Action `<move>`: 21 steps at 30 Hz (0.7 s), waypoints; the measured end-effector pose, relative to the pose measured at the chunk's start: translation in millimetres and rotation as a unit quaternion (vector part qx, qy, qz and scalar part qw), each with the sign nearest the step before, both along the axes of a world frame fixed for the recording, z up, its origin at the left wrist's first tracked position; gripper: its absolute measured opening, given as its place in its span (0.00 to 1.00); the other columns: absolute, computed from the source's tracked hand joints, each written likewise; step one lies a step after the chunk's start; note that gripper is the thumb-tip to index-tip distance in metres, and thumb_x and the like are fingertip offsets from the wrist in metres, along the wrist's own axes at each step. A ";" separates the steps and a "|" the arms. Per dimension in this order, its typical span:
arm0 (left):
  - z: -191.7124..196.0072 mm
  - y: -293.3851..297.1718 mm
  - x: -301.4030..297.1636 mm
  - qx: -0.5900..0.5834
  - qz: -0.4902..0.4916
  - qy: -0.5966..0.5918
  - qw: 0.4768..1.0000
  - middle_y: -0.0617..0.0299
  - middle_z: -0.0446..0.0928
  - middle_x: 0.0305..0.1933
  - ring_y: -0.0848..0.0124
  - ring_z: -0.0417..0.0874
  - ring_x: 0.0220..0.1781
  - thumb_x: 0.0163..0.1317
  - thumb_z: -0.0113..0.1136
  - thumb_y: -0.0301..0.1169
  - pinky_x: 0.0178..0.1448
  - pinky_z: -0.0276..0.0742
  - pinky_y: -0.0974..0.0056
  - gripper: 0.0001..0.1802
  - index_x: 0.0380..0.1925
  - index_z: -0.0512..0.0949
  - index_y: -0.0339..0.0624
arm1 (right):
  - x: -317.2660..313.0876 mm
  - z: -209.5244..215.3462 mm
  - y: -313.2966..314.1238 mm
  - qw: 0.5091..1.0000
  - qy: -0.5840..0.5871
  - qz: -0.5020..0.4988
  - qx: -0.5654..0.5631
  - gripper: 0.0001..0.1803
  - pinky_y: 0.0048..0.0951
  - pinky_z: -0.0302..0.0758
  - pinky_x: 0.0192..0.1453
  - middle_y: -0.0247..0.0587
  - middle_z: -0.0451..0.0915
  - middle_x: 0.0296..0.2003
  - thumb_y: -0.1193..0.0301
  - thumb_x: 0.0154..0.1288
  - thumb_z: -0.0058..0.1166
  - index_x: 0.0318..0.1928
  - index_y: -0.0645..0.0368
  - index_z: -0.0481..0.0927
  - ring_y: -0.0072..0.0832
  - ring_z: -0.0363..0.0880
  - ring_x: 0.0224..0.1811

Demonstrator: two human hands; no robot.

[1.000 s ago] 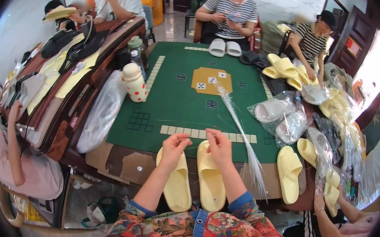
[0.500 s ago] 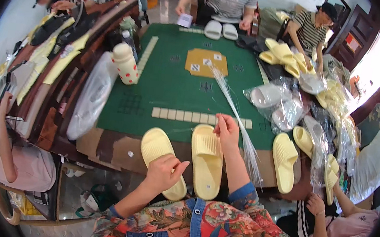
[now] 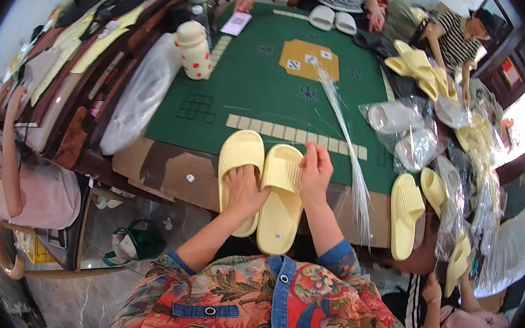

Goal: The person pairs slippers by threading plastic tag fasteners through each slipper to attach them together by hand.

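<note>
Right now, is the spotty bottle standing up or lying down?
Standing up. The spotty bottle sits upright on the green table, with its lid on top.

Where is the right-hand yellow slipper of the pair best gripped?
Probably at the strap of the right slipper, from its right side, where the right hand already sits: the strap arches above the sole, the left slipper blocks the other side, and the heel overhangs the table edge.

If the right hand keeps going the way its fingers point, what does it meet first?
The right hand points up-table past the right slipper; first in line looks like the row of pale tiles on the green mat, though depth is uncertain.
</note>
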State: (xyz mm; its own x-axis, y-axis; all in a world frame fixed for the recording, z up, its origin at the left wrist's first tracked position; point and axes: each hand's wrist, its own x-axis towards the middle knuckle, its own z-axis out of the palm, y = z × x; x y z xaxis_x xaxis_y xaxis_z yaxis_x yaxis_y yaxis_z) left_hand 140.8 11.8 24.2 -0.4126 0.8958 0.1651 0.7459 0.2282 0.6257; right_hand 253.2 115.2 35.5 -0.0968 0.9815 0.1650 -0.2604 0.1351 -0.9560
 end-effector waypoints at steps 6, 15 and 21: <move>-12.4 0.2 -70.1 -0.029 0.015 0.041 0.999 0.51 0.68 0.40 0.52 0.64 0.48 0.39 0.58 0.25 0.53 0.58 0.51 0.14 0.29 0.69 0.39 | 35.4 80.4 4.9 0.991 -0.082 -0.042 0.097 0.10 0.13 0.57 0.23 0.24 0.67 0.19 0.66 0.64 0.48 0.37 0.60 0.77 0.11 0.62 0.19; -4.6 -25.0 -173.5 0.052 0.116 -0.018 0.992 0.51 0.70 0.41 0.50 0.66 0.49 0.48 0.57 0.34 0.50 0.62 0.50 0.14 0.35 0.70 0.39 | 166.1 155.2 9.1 0.948 0.301 0.065 0.086 0.11 0.13 0.48 0.14 0.24 0.52 0.17 0.68 0.69 0.38 0.45 0.60 0.68 0.10 0.47 0.14; -26.5 -14.8 -221.3 0.034 0.244 0.128 0.961 0.50 0.68 0.43 0.51 0.64 0.52 0.43 0.57 0.25 0.53 0.57 0.48 0.17 0.35 0.65 0.38 | 153.6 138.5 0.6 0.957 0.291 -0.003 0.002 0.11 0.14 0.45 0.13 0.23 0.52 0.16 0.63 0.68 0.40 0.39 0.57 0.70 0.11 0.46 0.13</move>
